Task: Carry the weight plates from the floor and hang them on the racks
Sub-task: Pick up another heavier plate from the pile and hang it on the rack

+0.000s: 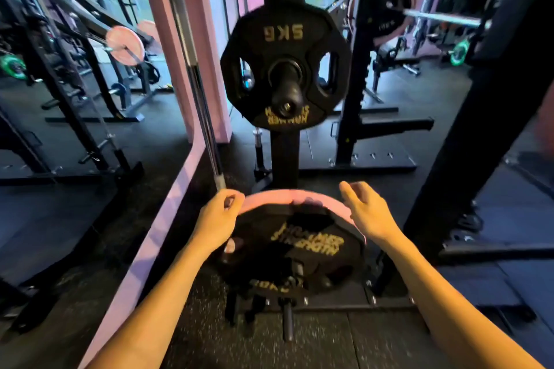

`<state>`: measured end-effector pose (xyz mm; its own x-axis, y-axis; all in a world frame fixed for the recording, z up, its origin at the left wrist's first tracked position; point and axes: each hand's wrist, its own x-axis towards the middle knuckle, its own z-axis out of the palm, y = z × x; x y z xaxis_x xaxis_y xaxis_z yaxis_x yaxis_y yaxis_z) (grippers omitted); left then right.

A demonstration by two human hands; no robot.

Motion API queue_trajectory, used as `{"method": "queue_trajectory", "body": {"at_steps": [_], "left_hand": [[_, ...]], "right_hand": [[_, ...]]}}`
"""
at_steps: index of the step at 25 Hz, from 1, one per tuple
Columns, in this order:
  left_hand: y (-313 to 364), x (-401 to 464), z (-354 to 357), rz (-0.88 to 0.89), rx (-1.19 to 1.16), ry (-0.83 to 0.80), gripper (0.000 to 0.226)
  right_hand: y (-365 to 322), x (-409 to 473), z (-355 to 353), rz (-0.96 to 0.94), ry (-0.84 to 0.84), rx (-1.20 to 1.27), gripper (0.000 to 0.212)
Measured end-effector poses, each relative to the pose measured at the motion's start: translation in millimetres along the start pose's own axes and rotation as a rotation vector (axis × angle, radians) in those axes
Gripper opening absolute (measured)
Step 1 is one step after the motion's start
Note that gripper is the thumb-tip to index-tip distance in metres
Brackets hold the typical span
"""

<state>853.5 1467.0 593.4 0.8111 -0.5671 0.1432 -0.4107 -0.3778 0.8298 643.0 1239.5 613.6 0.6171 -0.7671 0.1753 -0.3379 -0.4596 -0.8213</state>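
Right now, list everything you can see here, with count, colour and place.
5 kg plate: one, black, hung on the upper rack peg.
Lower black plate: one, on a lower peg, yellow lettering.
Pink plate: one, directly behind the lower black plate.
Rack post: one, black, centre.
Mirror: one, pink-framed, left.
Left hand: fingers curled at the pink plate's rim.
Right hand: relaxed, beside the rim.

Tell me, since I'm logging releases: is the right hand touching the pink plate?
Cannot tell. In the head view the right hand lies open over the pink plate's rim, blurred, with no clear gap or contact.
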Motion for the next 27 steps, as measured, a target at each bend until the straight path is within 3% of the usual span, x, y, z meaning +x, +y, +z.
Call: {"method": "queue_trajectory", "body": {"at_steps": [8, 11, 16, 19, 23, 27], "left_hand": [[-152, -179, 83, -0.468, 0.113, -0.57, 0.025], [-194, -230, 103, -0.588, 0.191, -0.785, 0.033], [-221, -321, 118, -0.76, 0.372, -1.124, 0.027], [-215, -360, 136, -0.577, 0.622, -1.322, 0.027], [-173, -400, 185, -0.252, 0.845, -1.51, 0.03], [-108, -457, 264, 0.054, 0.968, -1.611, 0.036]], "right_hand": [[135, -219, 31, 0.496, -0.206, -0.102, 0.04], [163, -316, 43, 0.696, -0.215, -0.107, 0.037], [195, -478, 40, 1.13, -0.188, -0.018, 0.037], [204, -570, 26, 1.354, -0.057, 0.111, 0.031], [216, -673, -1, 1.523, 0.274, 0.375, 0.03], [239, -764, -31, 1.61, 0.439, 0.481, 0.034]]}}
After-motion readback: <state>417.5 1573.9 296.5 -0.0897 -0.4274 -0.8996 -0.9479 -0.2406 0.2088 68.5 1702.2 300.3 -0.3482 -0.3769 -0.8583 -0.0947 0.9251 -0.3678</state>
